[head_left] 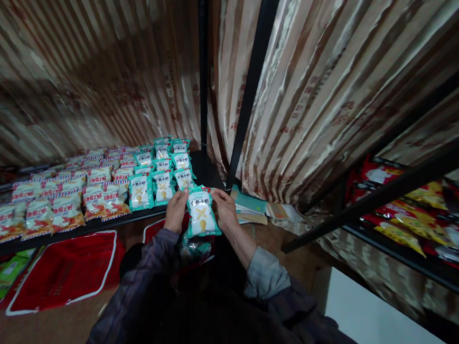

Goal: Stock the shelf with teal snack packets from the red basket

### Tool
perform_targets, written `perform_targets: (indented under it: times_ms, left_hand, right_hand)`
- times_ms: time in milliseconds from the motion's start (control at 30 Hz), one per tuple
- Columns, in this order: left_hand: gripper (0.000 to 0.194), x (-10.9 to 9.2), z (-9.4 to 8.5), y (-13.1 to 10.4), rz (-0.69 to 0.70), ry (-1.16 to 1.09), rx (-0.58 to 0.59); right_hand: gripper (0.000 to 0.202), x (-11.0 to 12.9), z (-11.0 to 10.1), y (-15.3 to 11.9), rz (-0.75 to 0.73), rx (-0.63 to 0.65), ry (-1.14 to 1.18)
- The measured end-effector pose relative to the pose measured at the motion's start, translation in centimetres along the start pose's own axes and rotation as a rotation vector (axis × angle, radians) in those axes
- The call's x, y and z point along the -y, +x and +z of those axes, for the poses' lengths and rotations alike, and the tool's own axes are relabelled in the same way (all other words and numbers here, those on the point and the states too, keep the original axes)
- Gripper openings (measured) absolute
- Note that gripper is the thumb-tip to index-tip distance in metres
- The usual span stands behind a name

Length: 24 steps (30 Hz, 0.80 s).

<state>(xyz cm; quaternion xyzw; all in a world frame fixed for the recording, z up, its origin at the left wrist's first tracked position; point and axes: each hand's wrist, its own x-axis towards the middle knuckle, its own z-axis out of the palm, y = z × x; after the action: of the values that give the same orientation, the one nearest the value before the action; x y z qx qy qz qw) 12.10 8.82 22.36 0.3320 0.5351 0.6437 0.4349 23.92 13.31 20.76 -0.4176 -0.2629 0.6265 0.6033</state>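
Observation:
A teal and white snack bag [201,215] is held upright between my two hands in the head view. My left hand [176,210] pinches its upper left edge. At the upper right corner, the fingers of my right hand [224,210] are closed on it. Just beyond my left hand, matching teal snack bags [162,186] stand in rows on the black shelf [130,216]. Below the held bag, more teal packaging [195,249] shows in part, mostly hidden by the bag and my arms.
Orange and white snack bags [67,212] fill the shelf's left side. Red baskets [71,265] sit on the floor, one holding green bags [1,276]. Red and yellow bags [401,212] lie on the right shelf. Black posts [249,88] and striped curtains [319,83] stand ahead; a white box [380,327] is right.

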Motion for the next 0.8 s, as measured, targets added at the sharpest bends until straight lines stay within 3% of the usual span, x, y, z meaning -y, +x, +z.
perform_targets:
  times_ms: [200,333,467,567,667,800]
  left_hand:
    - [0.05,1.5,-1.2,-3.4,-0.237,-0.013,0.131]
    - [0.055,2.4,-1.9,-4.4,-0.264,-0.032,0.124]
    - [0.054,2.5,-2.0,-4.3,-0.238,-0.071,0.087]
    - [0.055,2.6,-2.0,-3.8,-0.228,-0.088,0.067]
    - [0.058,2.7,-1.4,-2.9,-0.187,-0.131,0.003]
    - [0.053,3.1,0.1,-0.9,-0.163,-0.168,-0.042]
  right_hand:
    - [0.019,0.2,0.6,2.0,-0.066,-0.076,0.043]
    - [0.014,-0.1,1.3,2.8,-0.016,-0.092,0.061]
    - [0.014,-0.6,1.4,3.6,0.047,-0.103,0.045]
    - [0.018,-0.5,0.8,3.6,0.077,0.012,0.017]
    - [0.028,-0.3,0.0,2.7,0.102,0.158,-0.052]
    - [0.042,-0.4,-0.8,0.8,0.066,0.17,-0.138]
